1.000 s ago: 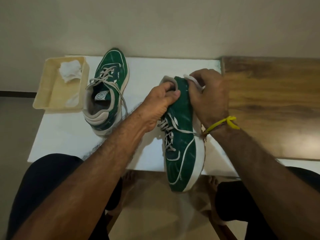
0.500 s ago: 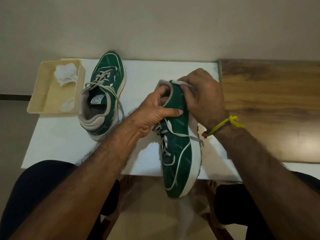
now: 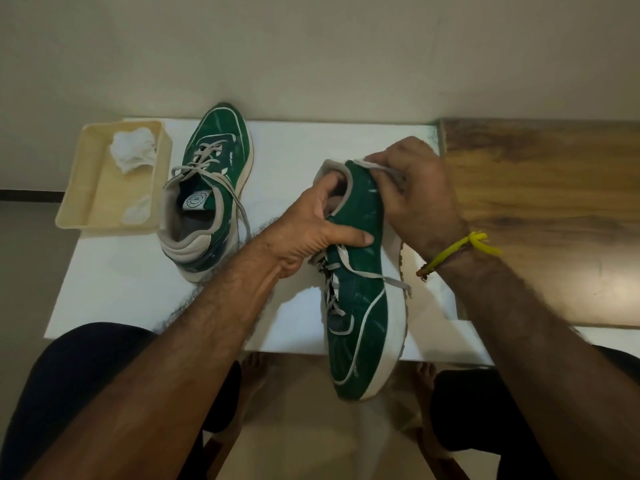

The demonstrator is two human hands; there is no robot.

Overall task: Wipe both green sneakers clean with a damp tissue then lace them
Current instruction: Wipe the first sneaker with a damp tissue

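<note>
Sneaker (image 3: 363,299) in hand lies tilted on its side over the near edge of the white worktop (image 3: 287,150), toe toward the person. Left hand (image 3: 311,233) has its grip curled into the collar, thumb pressed on the green side. Right hand (image 3: 415,192) pinches a tissue (image 3: 375,166) against the heel. Second sneaker (image 3: 211,188) stands left of it, beside a tray (image 3: 90,188) holding crumpled tissues (image 3: 133,150).

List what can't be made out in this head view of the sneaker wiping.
- Tissue: mostly hidden under the right hand; dampness unreadable.
- Held sneaker: far side and sole face away.
- Its opening: left hand fingers cover it.
- Other sneaker: tongue label too small to read.
- Tray: smaller white scrap blurred.
</note>
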